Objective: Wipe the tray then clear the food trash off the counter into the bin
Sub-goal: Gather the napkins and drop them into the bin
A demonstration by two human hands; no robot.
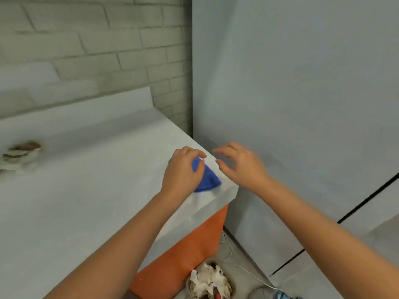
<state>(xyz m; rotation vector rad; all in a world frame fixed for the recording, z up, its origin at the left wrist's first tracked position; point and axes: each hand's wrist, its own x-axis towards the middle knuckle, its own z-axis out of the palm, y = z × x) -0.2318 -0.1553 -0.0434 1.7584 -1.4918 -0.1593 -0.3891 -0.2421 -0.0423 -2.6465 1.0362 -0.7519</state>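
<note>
My left hand [183,169] grips a blue cloth [208,179] that lies at the right corner of the pale counter [90,190]. Just right of the cloth, past the counter's edge, my right hand [239,167] hovers with its fingers spread and loosely bent, holding nothing. A blurred pile of crumpled food trash [20,155] sits at the counter's far left. On the floor below the corner stands a bin [210,281] filled with crumpled white paper. No tray is in view.
The counter's side panel [185,253] is orange. A grey brick wall [90,46] runs behind the counter and a plain pale wall [302,83] stands to the right. A thin white cord [248,271] trails over the floor near the bin.
</note>
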